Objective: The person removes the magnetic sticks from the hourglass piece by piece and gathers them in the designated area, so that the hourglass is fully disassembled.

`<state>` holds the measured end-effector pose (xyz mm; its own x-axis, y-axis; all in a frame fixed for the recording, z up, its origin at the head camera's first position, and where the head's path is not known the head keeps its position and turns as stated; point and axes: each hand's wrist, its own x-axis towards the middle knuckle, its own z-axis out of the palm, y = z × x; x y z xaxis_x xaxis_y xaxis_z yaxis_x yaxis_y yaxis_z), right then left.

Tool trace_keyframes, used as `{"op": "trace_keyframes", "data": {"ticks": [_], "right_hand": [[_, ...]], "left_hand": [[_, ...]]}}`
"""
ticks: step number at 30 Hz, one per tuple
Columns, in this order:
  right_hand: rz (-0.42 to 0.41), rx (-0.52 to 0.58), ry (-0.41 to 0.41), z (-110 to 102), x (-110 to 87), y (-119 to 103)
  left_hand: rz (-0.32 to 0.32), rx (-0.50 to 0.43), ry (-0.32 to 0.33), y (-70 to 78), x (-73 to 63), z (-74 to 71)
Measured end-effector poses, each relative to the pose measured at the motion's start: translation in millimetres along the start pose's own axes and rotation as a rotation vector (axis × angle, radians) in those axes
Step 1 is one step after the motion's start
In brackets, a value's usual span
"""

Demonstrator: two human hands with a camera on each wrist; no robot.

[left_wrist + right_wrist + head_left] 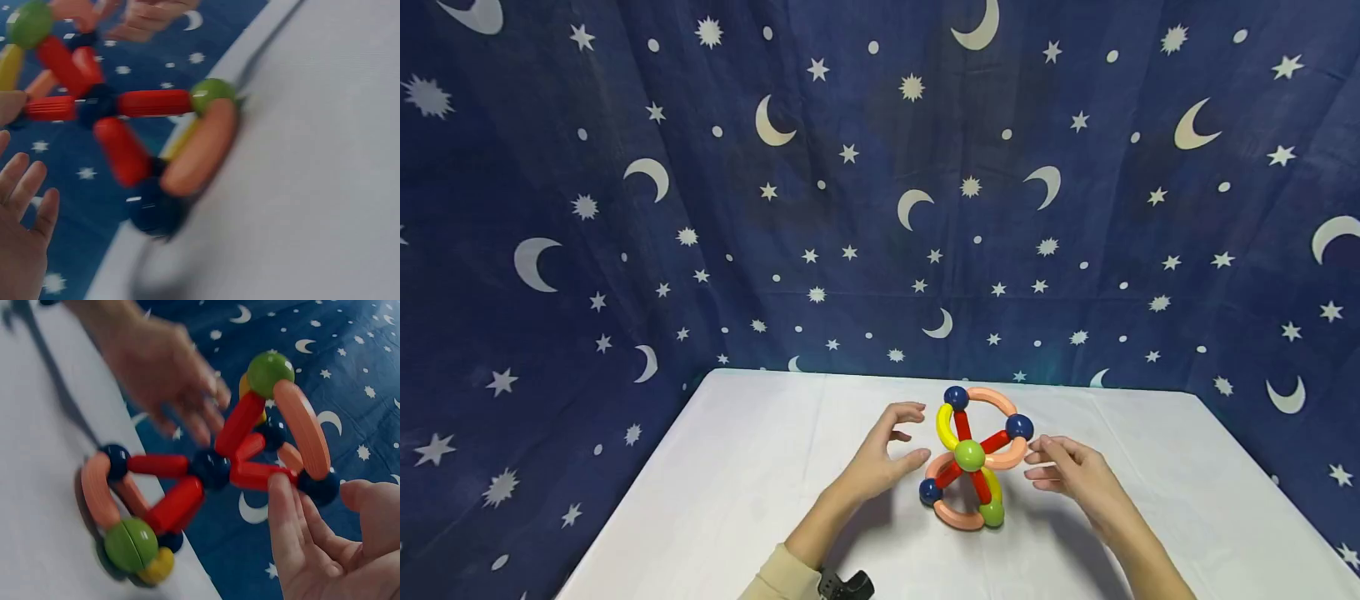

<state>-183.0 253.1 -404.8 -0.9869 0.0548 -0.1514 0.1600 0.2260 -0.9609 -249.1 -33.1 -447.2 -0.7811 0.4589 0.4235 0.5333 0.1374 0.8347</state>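
A magnetic ball-and-rod construction (pixel 970 456) stands on the table, wider at top and bottom than at its middle. Red rods (pixel 164 465) meet at a dark blue centre ball (pixel 210 469). Curved salmon and yellow rods link the blue and green balls of its upper and lower rings. To its left, my left hand (pixel 876 458) is held with fingers spread and holds nothing. My right hand (pixel 1075 479) is at the upper ring's right side, fingers loosely extended. In the right wrist view its fingertips lie by a blue ball (pixel 319 487); whether they touch is unclear.
The white-covered table (pixel 715 483) extends around the construction. Behind it and at the sides hangs a dark blue curtain (pixel 850 217) with moons and stars. A black strap device (pixel 846 585) is on the left wrist.
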Motion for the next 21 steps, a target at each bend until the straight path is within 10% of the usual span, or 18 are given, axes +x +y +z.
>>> {"op": "trace_keyframes", "data": {"ticks": [4, 10, 16, 21], "right_hand": [[0.154, 0.222, -0.203, 2.3, -2.5, 2.0], [0.19, 0.459, -0.428, 12.3, -8.8, 0.1], [0.21, 0.626, -0.493, 25.6, -10.5, -4.2], [0.242, 0.69, -0.459, 37.4, -12.6, -11.7]], "left_hand": [[-0.018, -0.162, -0.04, -11.4, 0.9, 25.5], [0.011, -0.161, -0.068, -17.6, 4.6, 49.5], [0.016, -0.19, 0.017, -22.3, 11.0, 55.9], [0.021, -0.346, -0.092, -24.2, 20.7, 60.5]]}}
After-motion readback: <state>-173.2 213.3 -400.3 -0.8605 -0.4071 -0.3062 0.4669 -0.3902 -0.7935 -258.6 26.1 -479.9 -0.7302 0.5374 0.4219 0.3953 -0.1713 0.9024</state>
